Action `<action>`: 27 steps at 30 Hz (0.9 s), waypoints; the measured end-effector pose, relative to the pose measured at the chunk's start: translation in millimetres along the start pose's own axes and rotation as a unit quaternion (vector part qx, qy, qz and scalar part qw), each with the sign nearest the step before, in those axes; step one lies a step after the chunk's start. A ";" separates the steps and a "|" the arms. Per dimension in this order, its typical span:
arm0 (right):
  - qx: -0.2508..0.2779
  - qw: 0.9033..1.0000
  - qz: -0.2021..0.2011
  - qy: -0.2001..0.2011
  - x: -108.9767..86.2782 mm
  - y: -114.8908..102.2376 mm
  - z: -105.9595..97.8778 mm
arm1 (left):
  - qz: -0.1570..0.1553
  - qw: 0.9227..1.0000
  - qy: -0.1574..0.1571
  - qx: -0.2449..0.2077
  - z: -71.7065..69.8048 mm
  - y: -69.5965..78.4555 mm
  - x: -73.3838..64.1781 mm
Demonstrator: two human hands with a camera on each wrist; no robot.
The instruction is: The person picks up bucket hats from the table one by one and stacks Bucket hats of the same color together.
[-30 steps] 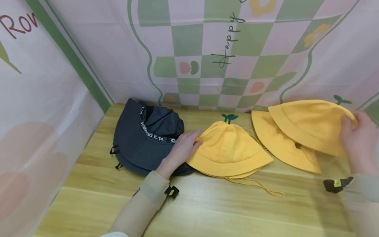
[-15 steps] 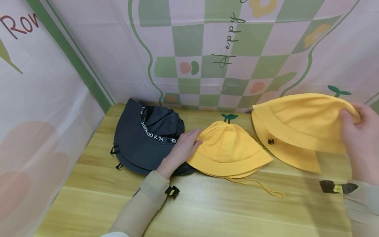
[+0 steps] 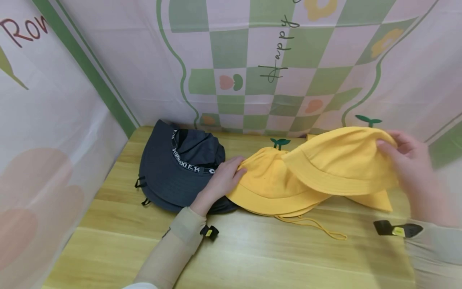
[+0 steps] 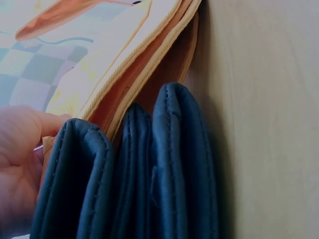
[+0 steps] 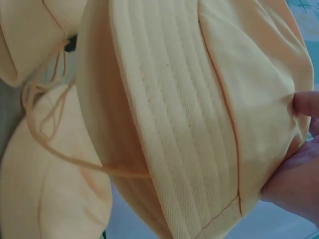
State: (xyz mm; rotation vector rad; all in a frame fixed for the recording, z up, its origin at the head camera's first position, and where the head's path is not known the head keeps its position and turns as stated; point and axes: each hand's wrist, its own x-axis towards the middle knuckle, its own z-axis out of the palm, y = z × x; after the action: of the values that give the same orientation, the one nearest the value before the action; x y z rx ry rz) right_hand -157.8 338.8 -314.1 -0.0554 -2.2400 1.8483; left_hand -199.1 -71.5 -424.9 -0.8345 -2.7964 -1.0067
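Note:
My right hand (image 3: 415, 168) grips the crown of a yellow bucket hat (image 3: 339, 164) with a green sprout on top, holding it up and tilted. Its brim overlaps the right side of a second yellow bucket hat (image 3: 263, 180) on the table, also with a sprout. My left hand (image 3: 223, 176) pinches that second hat at its left side. Behind the raised hat, mostly hidden, lies a third yellow hat (image 3: 373, 200). In the right wrist view, a looped cord (image 5: 70, 158) hangs from the raised hat's brim.
A dark grey cap (image 3: 159, 172) with a lettered band lies left of the yellow hats, partly under my left wrist. Its folded edges (image 4: 172, 149) fill the left wrist view's foreground. A patterned cloth (image 3: 227, 48) hangs behind the wooden table (image 3: 252, 253).
My right hand has carried its yellow hat leftward, from above the third hat to over the second hat's right side. The left hand has stayed in place.

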 end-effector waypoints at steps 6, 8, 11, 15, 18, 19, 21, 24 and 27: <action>0.002 0.997 -0.017 -0.077 2.2 15.4 28.7 | -0.001 0.999 -0.001 -0.036 -0.2 -2.6 0.9; 0.008 0.995 -0.025 -0.098 3.3 21.0 40.0 | 0.000 0.999 0.001 -0.046 0.1 -3.9 1.3; 0.019 0.992 -0.028 -0.123 3.9 28.1 55.3 | -0.001 0.998 0.000 -0.056 0.3 -5.3 1.7; -0.037 0.989 -0.039 -0.139 1.8 33.3 72.2 | -0.007 0.997 -0.007 -0.071 -1.6 -5.1 1.7; -0.085 0.985 -0.042 -0.147 -0.4 36.6 83.4 | -0.015 0.996 -0.012 -0.086 -4.9 -3.8 1.3; -0.093 0.983 -0.041 -0.150 -1.0 38.2 86.8 | -0.016 0.996 -0.012 -0.091 -6.0 -3.6 1.2; -0.103 0.982 -0.037 -0.154 -2.1 41.3 93.7 | -0.019 0.995 -0.015 -0.097 -7.4 -3.8 1.3; -0.125 0.979 -0.035 -0.155 -3.4 46.1 103.1 | -0.016 0.994 -0.021 -0.102 -7.6 -6.4 1.5; -0.143 0.977 -0.032 -0.156 -4.1 50.0 111.0 | -0.023 0.993 -0.031 -0.114 -7.7 -9.2 2.0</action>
State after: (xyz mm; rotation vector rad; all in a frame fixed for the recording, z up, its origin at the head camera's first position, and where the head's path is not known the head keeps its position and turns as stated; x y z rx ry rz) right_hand -182.6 241.2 -382.6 0.2739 -2.6719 1.5780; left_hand -206.5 -81.1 -423.7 -0.8382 -2.7994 -1.3519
